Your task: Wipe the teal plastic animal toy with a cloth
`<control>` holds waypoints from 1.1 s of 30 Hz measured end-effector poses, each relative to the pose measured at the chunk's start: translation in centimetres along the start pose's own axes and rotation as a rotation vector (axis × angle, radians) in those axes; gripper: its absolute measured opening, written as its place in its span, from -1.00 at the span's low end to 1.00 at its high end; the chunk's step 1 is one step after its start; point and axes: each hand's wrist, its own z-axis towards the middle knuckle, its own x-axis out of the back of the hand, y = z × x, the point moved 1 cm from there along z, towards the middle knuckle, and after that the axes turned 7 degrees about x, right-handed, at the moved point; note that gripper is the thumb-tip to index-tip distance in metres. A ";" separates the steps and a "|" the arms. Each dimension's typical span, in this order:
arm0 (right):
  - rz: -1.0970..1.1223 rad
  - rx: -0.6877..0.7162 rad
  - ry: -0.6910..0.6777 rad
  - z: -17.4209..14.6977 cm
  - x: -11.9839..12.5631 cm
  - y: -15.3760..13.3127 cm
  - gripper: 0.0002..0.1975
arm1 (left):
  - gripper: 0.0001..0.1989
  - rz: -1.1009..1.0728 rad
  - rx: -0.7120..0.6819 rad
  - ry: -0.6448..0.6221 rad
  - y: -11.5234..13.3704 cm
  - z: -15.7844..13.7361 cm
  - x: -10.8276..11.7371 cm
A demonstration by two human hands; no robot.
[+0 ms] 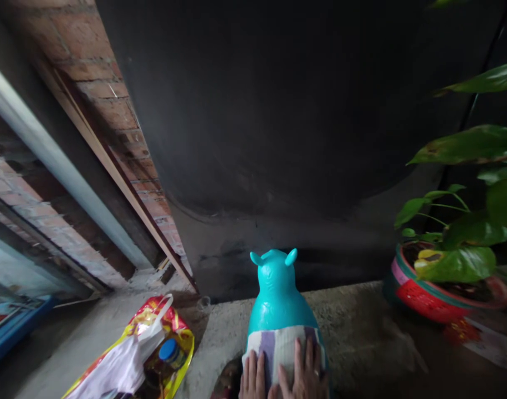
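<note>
Head cam view: both hands sit at the very bottom edge of the frame, pressed flat on a striped cloth point(283, 346) that's draped over the back of a teal inflatable animal toy point(277, 293). The left hand point(254, 378) has its fingers stretched out and together, palm down on the cloth, not gripping anything. The right hand point(306, 372) is the same deal, open and flat on the cloth just beside the left one, with a ring on one finger. The toy stands upright on a rough concrete ledge point(353, 327), its little ears pointing away from the camera toward a dark wall.

Left of the toy, down on the ledge, there's a yellow and red plastic bag point(170, 327) with a white bag point(120, 363) and a blue-capped bottle point(169, 351) tucked inside. Off to the right sits a red woven planter point(428, 302) with big green leaves point(461, 263). A brick wall point(112, 105) runs up the left side.
</note>
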 end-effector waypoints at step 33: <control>0.402 0.000 -0.051 9.6 -1.7 4.7 -0.37 | -0.41 -0.015 -0.118 0.069 7.4 5.7 4.5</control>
